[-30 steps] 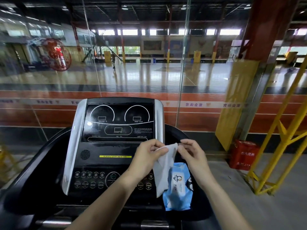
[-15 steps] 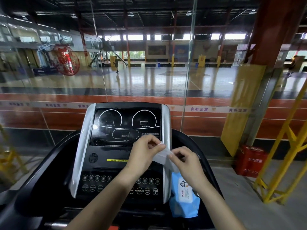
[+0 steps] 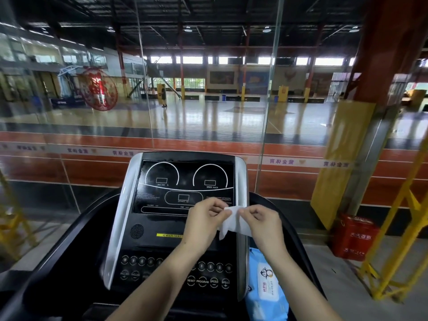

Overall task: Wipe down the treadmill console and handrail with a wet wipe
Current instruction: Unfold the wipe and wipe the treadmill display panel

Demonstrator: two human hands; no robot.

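The black treadmill console (image 3: pixel 176 195) with silver side trims stands in front of me, its display above and a button panel below. A white wet wipe (image 3: pixel 234 222) hangs in front of the console's lower right part, pinched at its top edge by both hands. My left hand (image 3: pixel 203 222) grips its left corner and my right hand (image 3: pixel 261 224) grips its right corner. The curved black handrail (image 3: pixel 294 235) runs around both sides of the console.
A blue wet-wipe pack (image 3: pixel 266 290) lies on the tray right of the console. A glass wall (image 3: pixel 208 112) stands just behind the treadmill. A red box (image 3: pixel 354 237) and a yellow metal frame (image 3: pixel 398 239) stand on the floor at the right.
Both hands have lifted the wipe higher, up to the bottom of the display, and now hold it by its top corners. The view has shifted so the console sits more to the right.
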